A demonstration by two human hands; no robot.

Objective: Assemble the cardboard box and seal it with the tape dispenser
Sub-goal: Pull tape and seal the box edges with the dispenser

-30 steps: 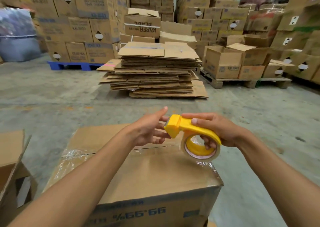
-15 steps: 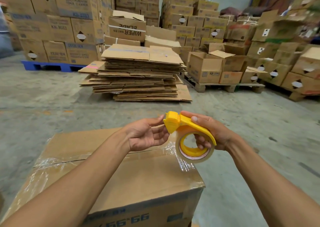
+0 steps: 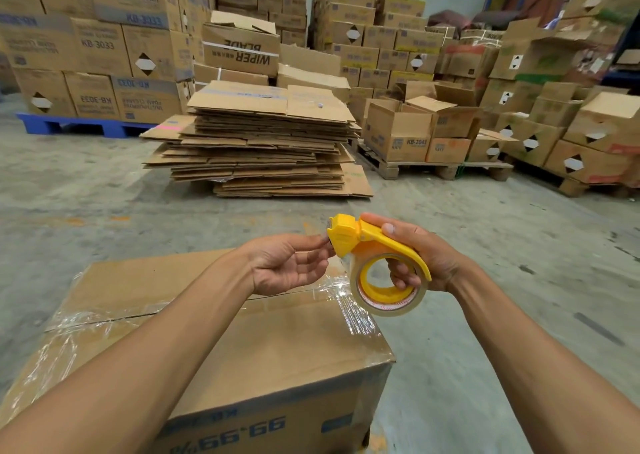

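**Tape dispenser held above a closed box**

At the far left, printed cartons (image 3: 100,48) are stacked on a blue pallet (image 3: 79,126). In the foreground a closed cardboard box (image 3: 277,356) sits on the concrete floor (image 3: 69,194), its top flaps shut with a seam running across, and wrinkled clear tape (image 3: 349,308) crossing the top near its right edge and over its left corner.

Above the box, the left hand (image 3: 287,266) is turned palm up, its fingertips (image 3: 320,244) pinched at the front end of the tape dispenser; whether they hold a tape end is too small to tell.

Behind the hands, in the middle of the floor, lies a pile of flattened cardboard (image 3: 263,145).

The yellow tape dispenser (image 3: 377,249) is held in the air just above the box's right edge, its roll of clear tape (image 3: 388,298) hanging at the bottom. The right hand (image 3: 426,253) grasps it, the thumb along the top of the handle and the fingers curled through the middle of the roll.

Farther right, open and closed cartons (image 3: 398,135) stand on a wooden pallet (image 3: 433,169), with more stacked boxes (image 3: 588,131) at the edge.
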